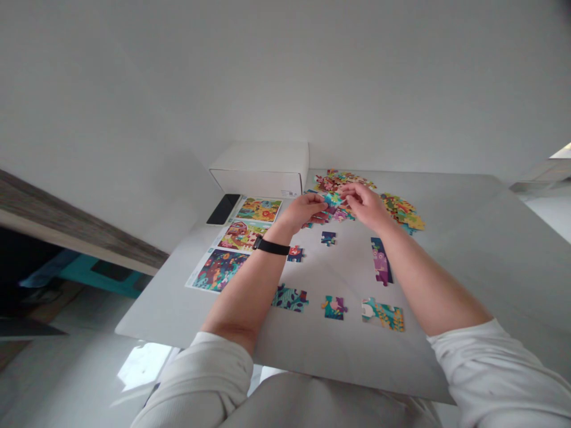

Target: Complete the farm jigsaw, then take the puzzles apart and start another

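Teal jigsaw piece point(333, 199) sits at twelve o'clock on the tabletop point(339, 356), apparently pinched by closed fingers of the left hand point(303, 211) and right hand point(363, 202); a slack grip could drop it into the loose heap of pieces point(345, 181).

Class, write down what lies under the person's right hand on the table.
A loose cluster of colourful jigsaw pieces lies under the right hand. The pieces directly beneath the palm are covered, so their shapes and pictures cannot be seen.

Gaps of table point(312, 356) run between the loose puzzle pieces point(334, 307) nearby; at the far end, a white box point(261, 169) and heaped pieces point(343, 181) stand in the way.
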Tool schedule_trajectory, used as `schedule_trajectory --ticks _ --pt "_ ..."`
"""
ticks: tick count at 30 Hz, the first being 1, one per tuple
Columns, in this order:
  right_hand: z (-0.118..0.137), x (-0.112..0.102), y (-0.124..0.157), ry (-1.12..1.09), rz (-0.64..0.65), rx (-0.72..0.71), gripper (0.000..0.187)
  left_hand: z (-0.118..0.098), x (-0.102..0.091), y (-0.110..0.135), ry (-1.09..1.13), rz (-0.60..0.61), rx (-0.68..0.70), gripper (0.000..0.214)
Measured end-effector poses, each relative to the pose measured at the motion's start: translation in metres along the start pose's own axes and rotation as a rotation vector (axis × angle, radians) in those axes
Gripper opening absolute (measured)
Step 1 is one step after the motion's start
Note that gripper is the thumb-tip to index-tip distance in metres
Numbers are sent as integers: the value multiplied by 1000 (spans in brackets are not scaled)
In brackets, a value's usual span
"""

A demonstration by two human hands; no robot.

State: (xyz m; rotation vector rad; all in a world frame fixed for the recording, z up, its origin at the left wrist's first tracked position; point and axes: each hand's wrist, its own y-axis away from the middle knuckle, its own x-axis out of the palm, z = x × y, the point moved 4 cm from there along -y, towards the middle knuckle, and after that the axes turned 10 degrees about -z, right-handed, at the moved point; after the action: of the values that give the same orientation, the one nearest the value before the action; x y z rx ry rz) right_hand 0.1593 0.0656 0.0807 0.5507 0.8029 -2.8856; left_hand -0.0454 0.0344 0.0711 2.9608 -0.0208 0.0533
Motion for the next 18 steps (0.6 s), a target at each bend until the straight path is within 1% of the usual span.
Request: schedule_trajectory --ticks 2,5,7,10,13,16,18 --pt "-2 2 1 -32 75 101 30 0 -1 0 15 -27 0 25" --pt "-2 5 3 -49 162 163 38 0 -2 0 19 -28 -7 28" --pt "-2 5 2 -54 170 170 39 0 -1 0 3 -19 -1 27" --pt "0 4 2 -78 161 160 38 1 0 -1 -74 -27 35 18" --pt "2 4 2 -80 181 154 35 0 3 0 -181 -16 93 14" --pt "1 7 3 -60 236 192 28 -5 8 4 -285 11 203 14" --pt "-1 10 4 -70 266 231 25 -10 10 9 -339 5 278 18"
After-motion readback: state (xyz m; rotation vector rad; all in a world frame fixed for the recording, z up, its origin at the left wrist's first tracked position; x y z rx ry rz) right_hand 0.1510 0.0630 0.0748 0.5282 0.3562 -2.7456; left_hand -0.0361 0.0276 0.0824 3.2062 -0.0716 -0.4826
